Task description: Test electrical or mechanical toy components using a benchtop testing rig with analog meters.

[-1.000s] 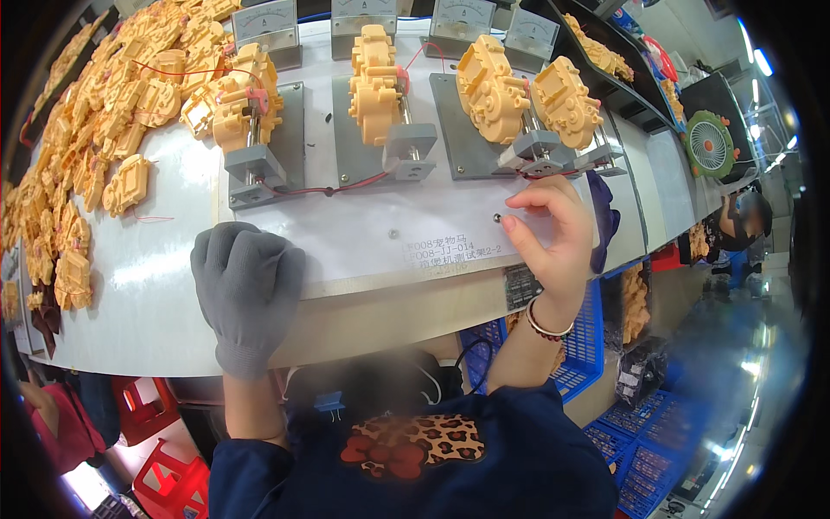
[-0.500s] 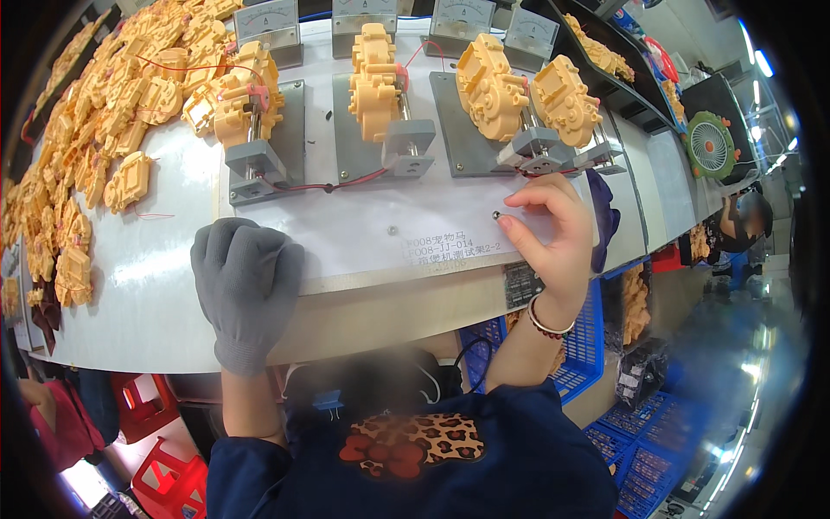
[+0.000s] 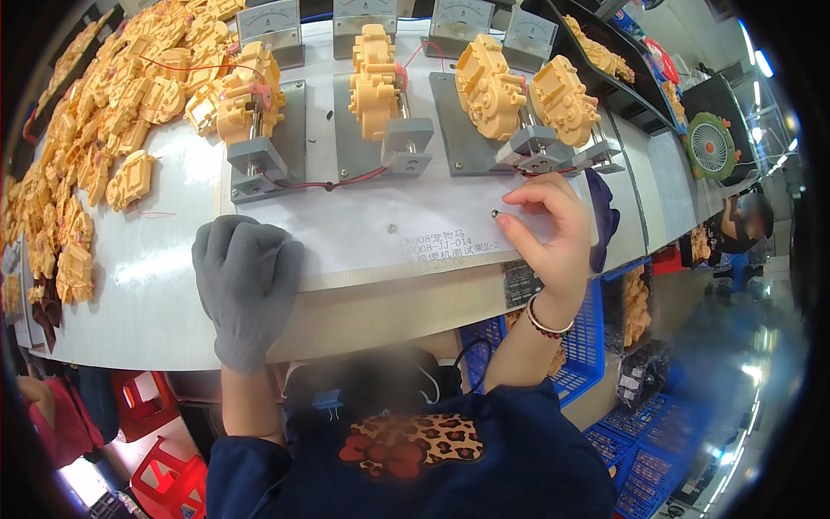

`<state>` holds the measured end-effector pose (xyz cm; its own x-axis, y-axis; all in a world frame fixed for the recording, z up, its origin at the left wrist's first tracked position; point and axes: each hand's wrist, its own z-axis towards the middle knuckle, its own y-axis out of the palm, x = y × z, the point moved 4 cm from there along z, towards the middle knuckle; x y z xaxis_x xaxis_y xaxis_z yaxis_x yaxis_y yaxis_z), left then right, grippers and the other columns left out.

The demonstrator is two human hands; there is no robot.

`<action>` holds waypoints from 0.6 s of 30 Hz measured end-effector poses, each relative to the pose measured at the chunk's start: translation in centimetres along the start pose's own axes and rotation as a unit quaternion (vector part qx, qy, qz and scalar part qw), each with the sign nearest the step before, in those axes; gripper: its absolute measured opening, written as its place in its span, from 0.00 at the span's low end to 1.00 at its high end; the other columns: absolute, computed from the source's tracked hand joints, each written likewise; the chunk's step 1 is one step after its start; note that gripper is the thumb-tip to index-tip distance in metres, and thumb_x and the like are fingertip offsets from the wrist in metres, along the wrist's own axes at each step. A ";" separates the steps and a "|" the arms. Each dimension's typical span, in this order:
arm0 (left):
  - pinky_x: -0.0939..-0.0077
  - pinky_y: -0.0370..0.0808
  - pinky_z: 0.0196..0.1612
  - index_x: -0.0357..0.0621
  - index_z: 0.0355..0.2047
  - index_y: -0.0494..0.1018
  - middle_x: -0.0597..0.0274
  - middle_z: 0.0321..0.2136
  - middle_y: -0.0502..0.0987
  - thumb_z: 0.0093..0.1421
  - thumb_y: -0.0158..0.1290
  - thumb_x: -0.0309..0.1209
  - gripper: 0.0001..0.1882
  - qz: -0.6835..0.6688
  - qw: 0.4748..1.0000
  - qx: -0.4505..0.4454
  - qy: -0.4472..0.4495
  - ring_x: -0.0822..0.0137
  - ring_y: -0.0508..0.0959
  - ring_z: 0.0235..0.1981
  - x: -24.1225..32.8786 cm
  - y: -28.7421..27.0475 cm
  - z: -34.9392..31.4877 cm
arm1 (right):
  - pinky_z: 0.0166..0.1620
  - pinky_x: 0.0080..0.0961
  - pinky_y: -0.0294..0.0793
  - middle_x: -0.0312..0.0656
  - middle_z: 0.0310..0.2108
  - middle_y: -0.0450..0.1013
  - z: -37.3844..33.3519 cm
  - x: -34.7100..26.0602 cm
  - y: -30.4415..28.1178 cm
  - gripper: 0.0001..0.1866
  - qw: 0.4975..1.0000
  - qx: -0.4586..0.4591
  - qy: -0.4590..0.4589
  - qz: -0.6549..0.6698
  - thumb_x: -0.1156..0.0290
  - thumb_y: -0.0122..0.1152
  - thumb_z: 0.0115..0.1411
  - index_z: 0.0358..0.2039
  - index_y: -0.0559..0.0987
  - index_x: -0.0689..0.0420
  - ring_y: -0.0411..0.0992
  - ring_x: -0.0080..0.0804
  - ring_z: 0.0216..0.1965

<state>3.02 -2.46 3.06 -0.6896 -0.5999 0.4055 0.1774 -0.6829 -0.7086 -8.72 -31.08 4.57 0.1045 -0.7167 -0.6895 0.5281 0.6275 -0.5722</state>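
R hand (image 3: 558, 229), bare: thumb + index apart, nothing visible btwn; sm. metal stud (image 3: 495, 214) by thumb tip. Nearest-left yellow gearbox (image 3: 488, 91) sits beyond R fingertips, a bit left, past grey clamp block (image 3: 533, 140); long axis approx. away from them. L hand (image 3: 246, 272), gray glove, farther off, fingers curled; palm hidden, can't tell if holding anything.

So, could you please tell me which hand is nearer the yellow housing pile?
Left. The gloved left hand is to the right of the yellow housing pile; the bare right hand is much farther right.
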 end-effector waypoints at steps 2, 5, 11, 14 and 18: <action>0.63 0.68 0.38 0.46 0.24 0.72 0.59 0.26 0.72 0.46 0.61 0.23 0.08 0.002 1.000 -0.002 -0.001 0.56 0.71 0.33 0.0 0.0 -0.1 | 0.36 0.23 0.73 0.41 0.32 0.75 0.0 0.0 0.0 0.10 1.000 0.000 -0.001 -0.001 0.78 0.70 0.45 0.31 0.80 0.61 0.73 0.31 0.33; 0.64 0.68 0.39 0.44 0.26 0.73 0.59 0.28 0.73 0.46 0.60 0.22 0.07 0.005 1.000 -0.012 -0.005 0.56 0.72 0.34 0.1 -0.3 0.0 | 0.36 0.23 0.73 0.41 0.32 0.75 0.0 0.0 0.0 0.10 1.000 0.000 -0.002 0.000 0.78 0.70 0.45 0.31 0.80 0.62 0.73 0.31 0.33; 0.72 0.73 0.34 0.38 0.31 0.74 0.58 0.30 0.74 0.52 0.60 0.20 0.07 -0.099 0.987 -0.073 -0.103 0.62 0.75 0.30 -0.8 -0.8 0.7 | 0.37 0.22 0.73 0.41 0.32 0.75 -0.1 0.1 -0.1 0.11 1.000 0.001 0.004 -0.001 0.78 0.70 0.46 0.31 0.80 0.62 0.73 0.31 0.33; 0.74 0.73 0.33 0.37 0.33 0.74 0.57 0.29 0.75 0.52 0.60 0.20 0.08 -0.132 0.976 -0.091 -0.147 0.63 0.75 0.30 -1.5 -0.7 1.0 | 0.37 0.23 0.72 0.41 0.32 0.75 -0.1 0.2 -0.1 0.10 1.000 0.004 0.015 0.023 0.78 0.70 0.46 0.31 0.80 0.62 0.73 0.31 0.32; 0.72 0.73 0.36 0.39 0.34 0.75 0.58 0.28 0.76 0.52 0.61 0.22 0.09 -0.091 0.979 -0.098 -0.156 0.61 0.76 0.32 -0.8 -0.9 1.2 | 0.36 0.23 0.72 0.41 0.31 0.75 0.1 0.4 0.2 0.11 0.999 -0.008 0.031 0.005 0.78 0.70 0.47 0.32 0.79 0.62 0.71 0.31 0.31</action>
<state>4.24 -1.85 4.02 -0.4430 -0.5955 0.6702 -0.0873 -0.7153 -0.6933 -8.45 -31.29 4.24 0.0569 -0.6906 -0.7210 0.5131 0.6398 -0.5722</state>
